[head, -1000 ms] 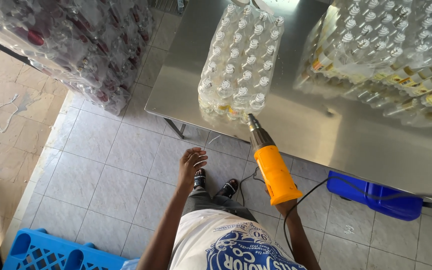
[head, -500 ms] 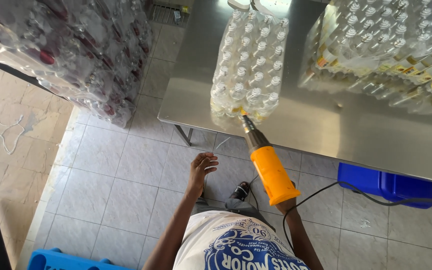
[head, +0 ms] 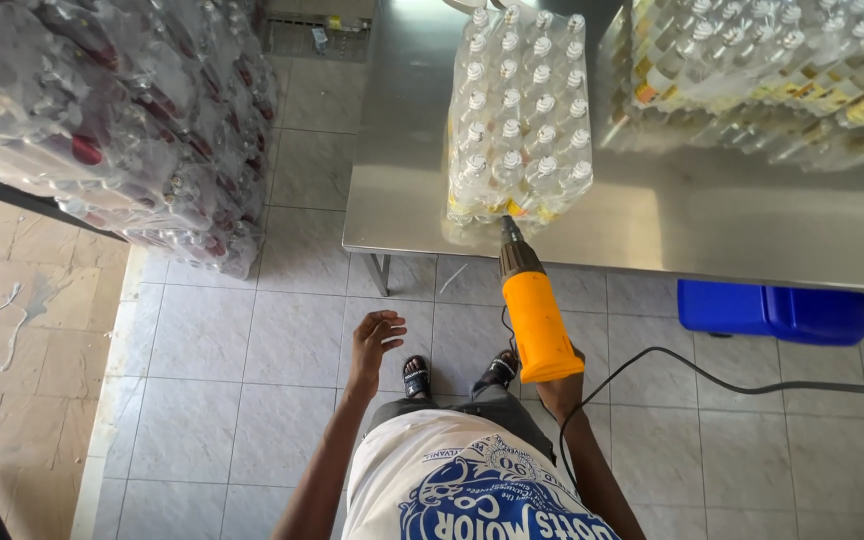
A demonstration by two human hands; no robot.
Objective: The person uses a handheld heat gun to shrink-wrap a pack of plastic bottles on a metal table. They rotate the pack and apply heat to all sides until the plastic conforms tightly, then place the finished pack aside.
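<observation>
My right hand [head: 558,388] grips an orange heat gun [head: 534,318]; its metal nozzle points at the near end of a plastic-wrapped pack of clear bottles [head: 520,120] lying on a steel table [head: 702,215]. The hand itself is mostly hidden under the gun's body. My left hand [head: 372,340] hangs over the tiled floor, fingers loosely spread, holding nothing. A black cable [head: 742,385] trails from the gun to the right.
More wrapped bottle packs [head: 772,70] are stacked at the table's far right. A tall stack of wrapped bottles with red caps [head: 122,120] stands at the left. A blue plastic crate [head: 772,312] sits on the floor under the table edge.
The heat gun's nozzle has moved forward from below the table edge up to the near end of the bottle pack. My left hand stays low and free.
</observation>
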